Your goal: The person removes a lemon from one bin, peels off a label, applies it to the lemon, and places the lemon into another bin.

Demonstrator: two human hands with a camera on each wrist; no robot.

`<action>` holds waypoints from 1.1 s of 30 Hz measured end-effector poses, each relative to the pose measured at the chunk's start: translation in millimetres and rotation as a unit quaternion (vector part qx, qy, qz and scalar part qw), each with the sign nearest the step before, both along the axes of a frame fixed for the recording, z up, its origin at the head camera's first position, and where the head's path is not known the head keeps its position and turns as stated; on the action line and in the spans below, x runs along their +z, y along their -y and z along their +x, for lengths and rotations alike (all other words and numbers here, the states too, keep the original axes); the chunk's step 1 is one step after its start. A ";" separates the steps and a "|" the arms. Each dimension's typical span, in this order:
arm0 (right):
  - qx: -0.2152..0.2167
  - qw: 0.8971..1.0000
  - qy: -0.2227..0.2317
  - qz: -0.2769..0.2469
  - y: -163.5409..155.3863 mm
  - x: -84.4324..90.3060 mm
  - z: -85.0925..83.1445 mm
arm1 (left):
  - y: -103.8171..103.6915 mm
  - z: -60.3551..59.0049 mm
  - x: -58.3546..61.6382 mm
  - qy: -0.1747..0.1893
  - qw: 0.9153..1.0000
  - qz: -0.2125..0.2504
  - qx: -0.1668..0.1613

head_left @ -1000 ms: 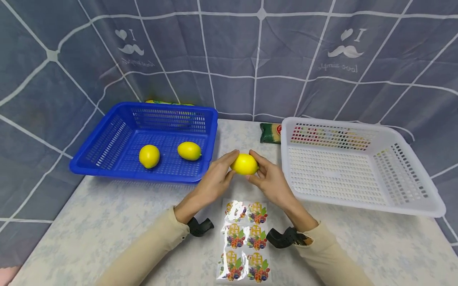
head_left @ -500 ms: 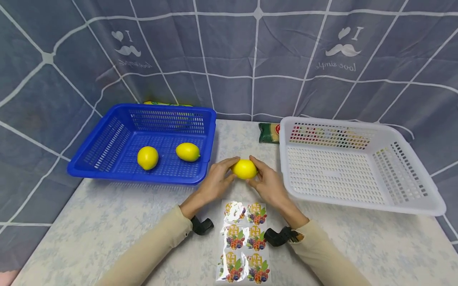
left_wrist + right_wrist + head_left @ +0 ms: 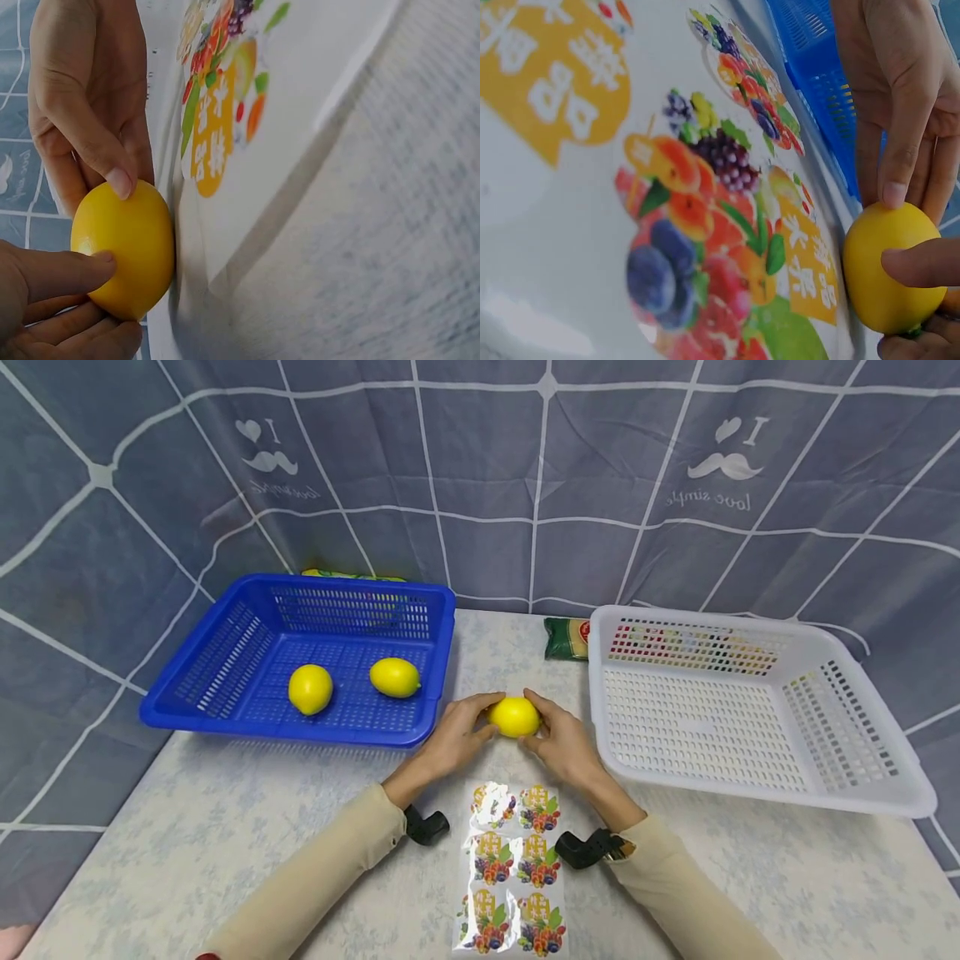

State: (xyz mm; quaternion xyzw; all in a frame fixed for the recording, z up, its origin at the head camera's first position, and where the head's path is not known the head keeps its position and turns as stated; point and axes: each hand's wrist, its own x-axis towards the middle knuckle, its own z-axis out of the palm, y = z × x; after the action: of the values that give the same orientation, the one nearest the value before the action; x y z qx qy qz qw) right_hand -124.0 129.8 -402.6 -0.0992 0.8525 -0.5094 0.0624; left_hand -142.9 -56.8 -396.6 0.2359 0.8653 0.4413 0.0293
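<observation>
A yellow lemon (image 3: 514, 717) sits at the table's middle, between both hands, and appears to touch the tabletop. My left hand (image 3: 453, 735) holds its left end, thumb on the near side and fingers behind. From the right, my right hand (image 3: 562, 742) grips the other end the same way. In the left wrist view both thumbs press the lemon (image 3: 127, 247); the fingers behind it are partly hidden. Just nearer to me lies a clear sheet of fruit-printed stickers (image 3: 513, 868), untouched by either hand.
At the left, a blue basket (image 3: 277, 727) contains two lemons, one the left lemon (image 3: 311, 689), the other the right lemon (image 3: 395, 677). A white basket (image 3: 757, 789) stands at the right. Behind its left corner lies a green packet (image 3: 566, 638). A grey curtain (image 3: 487, 460) hangs behind.
Both hands have brought the lemon down and slightly toward me, onto the table. The baskets and sticker sheet have stayed in place.
</observation>
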 end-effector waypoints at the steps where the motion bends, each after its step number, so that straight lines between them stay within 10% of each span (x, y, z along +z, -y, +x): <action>1: -0.002 1.000 -0.005 0.011 0.0 0.3 0.0 | 0.3 -0.4 0.0 -0.002 1.000 0.000 -0.001; 17: 0.033 0.989 -0.109 0.098 -3.9 19.9 61.0 | 5.2 -3.2 0.4 -0.032 0.999 -0.018 -0.007; 26: 0.061 0.973 -0.068 0.212 -13.9 11.4 72.0 | 7.0 12.1 5.4 -0.049 0.998 -0.017 -0.039; 33: 0.048 0.979 -0.038 0.193 -15.3 10.4 69.8 | 9.2 29.8 17.3 -0.060 0.995 -0.006 -0.085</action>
State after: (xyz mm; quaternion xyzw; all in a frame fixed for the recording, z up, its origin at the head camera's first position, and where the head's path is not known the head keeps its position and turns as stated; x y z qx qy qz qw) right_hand -54.2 145.2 -392.2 -0.1457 0.9306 -0.3279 0.0721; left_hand -113.1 -66.0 -379.3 0.3345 0.8450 0.4169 0.0166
